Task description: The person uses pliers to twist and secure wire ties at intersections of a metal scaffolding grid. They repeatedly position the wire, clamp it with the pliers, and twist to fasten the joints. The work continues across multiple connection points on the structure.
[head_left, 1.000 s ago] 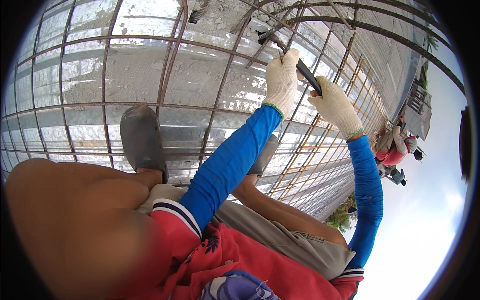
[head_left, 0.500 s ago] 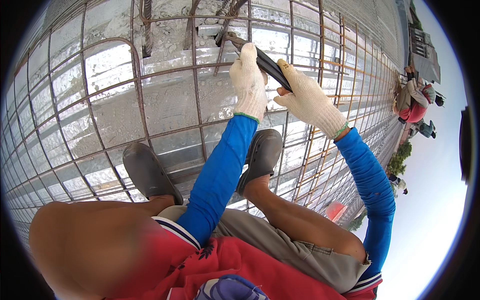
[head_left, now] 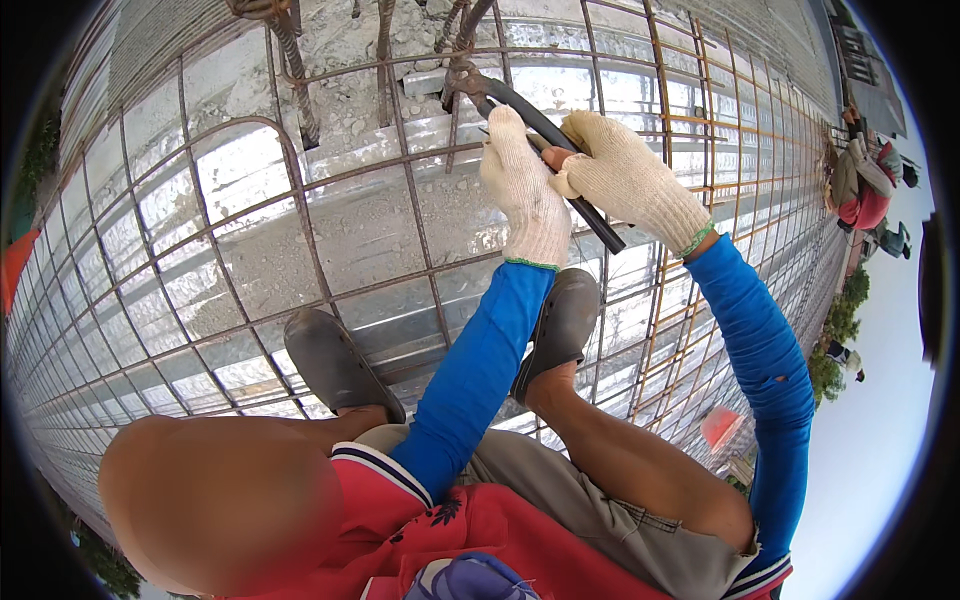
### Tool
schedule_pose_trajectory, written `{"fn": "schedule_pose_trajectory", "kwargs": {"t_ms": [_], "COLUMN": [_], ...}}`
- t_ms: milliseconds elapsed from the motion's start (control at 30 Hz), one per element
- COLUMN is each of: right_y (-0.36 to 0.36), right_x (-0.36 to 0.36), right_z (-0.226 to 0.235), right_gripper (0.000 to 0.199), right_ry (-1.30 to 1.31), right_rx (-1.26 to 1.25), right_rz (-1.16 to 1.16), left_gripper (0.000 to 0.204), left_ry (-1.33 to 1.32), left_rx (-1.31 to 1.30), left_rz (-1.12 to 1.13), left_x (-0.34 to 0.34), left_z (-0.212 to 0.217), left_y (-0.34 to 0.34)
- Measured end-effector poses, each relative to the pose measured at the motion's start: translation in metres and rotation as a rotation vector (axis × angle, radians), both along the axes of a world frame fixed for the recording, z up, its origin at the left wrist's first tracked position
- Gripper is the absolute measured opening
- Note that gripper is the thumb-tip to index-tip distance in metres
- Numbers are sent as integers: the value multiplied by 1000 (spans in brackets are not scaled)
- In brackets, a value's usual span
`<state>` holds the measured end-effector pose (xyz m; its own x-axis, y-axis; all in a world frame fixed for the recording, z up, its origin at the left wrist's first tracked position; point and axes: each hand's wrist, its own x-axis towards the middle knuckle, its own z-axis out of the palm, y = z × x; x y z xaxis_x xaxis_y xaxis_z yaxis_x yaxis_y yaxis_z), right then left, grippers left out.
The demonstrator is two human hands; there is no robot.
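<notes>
Long-handled dark pincers (head_left: 532,117) reach away from me, their head set against the rusty rebar crossing (head_left: 464,76) at the upper middle. My left hand (head_left: 525,190), in a white knit glove with a green cuff, is closed around the tool partway down its handles. My right hand (head_left: 640,182), gloved alike, grips it farther back, with a bare thumb tip showing. A black handle end (head_left: 608,236) sticks out below the right hand. How the jaws meet the bars is too small to tell.
A rebar mesh (head_left: 330,298) lies over shiny corrugated metal decking (head_left: 235,160). My clogs (head_left: 335,362) stand among the bars. Upright rebars (head_left: 385,60) rise from broken concrete ahead. Other people (head_left: 865,185) crouch at the far right, near an orange object (head_left: 720,428).
My view has shifted, moving the scene rightward in the picture. My right hand has turned on the pincers, and the handle end now shows beneath it. The tool's head stays at the rebar.
</notes>
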<state>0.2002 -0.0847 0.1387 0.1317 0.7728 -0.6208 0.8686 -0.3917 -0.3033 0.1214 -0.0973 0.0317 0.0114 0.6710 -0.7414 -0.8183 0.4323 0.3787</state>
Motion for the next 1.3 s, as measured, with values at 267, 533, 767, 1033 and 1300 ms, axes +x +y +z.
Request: {"fn": "schedule_pose_trajectory", "kwargs": {"t_ms": [267,533,767,1033,1300], "right_y": [-33,-69,-89,-108,-50], "right_x": [25,55,54,65,42], "right_z": [28,-23,-74,-83,-25], "right_gripper": [44,39,32,35,49], "right_ry": [387,-228,-408,-434,682], "right_rx": [-195,109,4,20,82], "right_rz": [-647,-32,318,274,-659], "left_gripper": [57,59,62,61,58], "left_ry": [93,-51,-360,-485,-371], "left_rx": [85,-31,-17,87,-59], "left_rz": [-366,-101,-169,-136,16], "left_x": [3,-25,-16,-19,-42], "left_z": [19,20,69,87,58], "left_y": [-26,1,4,9,29]}}
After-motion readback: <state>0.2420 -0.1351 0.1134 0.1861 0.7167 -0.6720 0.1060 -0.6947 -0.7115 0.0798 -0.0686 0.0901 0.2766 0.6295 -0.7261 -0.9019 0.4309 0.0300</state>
